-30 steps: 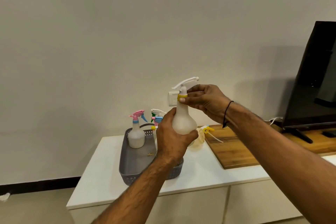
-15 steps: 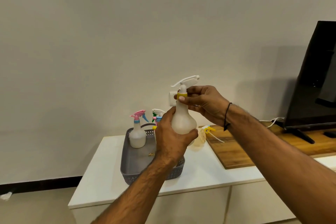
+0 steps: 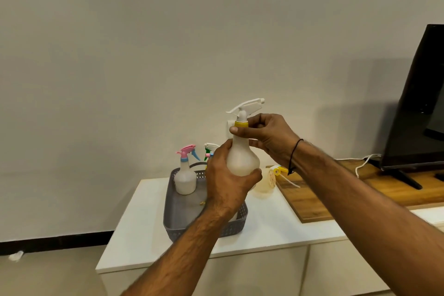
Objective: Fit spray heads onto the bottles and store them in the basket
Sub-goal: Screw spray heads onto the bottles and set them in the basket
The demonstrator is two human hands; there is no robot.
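Head view, centre frame: the translucent white plastic spray bottle point(image 3: 242, 160) is held in the air above the grey perforated plastic basket point(image 3: 204, 220). The left hand point(image 3: 228, 181) is clenched round its body. The right hand point(image 3: 265, 136) pinches the yellow collar of the white trigger spray head point(image 3: 245, 112). Judged step: screwing on; next, final tightening, then lowering into the basket.

Left hand point(image 3: 228, 182) clasped low, right hand point(image 3: 269, 137) pinching above it.
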